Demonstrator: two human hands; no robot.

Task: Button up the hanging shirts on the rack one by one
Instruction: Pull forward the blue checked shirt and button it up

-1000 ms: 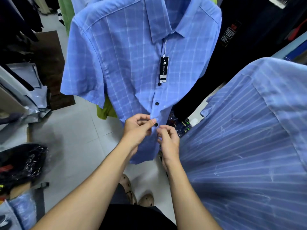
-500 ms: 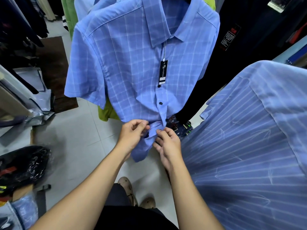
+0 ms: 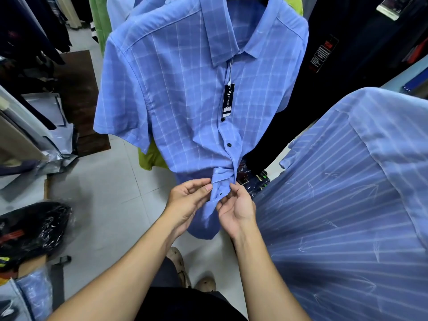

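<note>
Your checked shirt (image 3: 185,100) hangs in front of you, w/ two dark buttons done up top. Your left hand (image 3: 187,200) & right hand (image 3: 238,207) both pinch the bunched front near the hem, at a low button (image 3: 220,194); can't tell if it's through. The striped shirt (image 3: 347,205) on your right prob. comes after.
</note>
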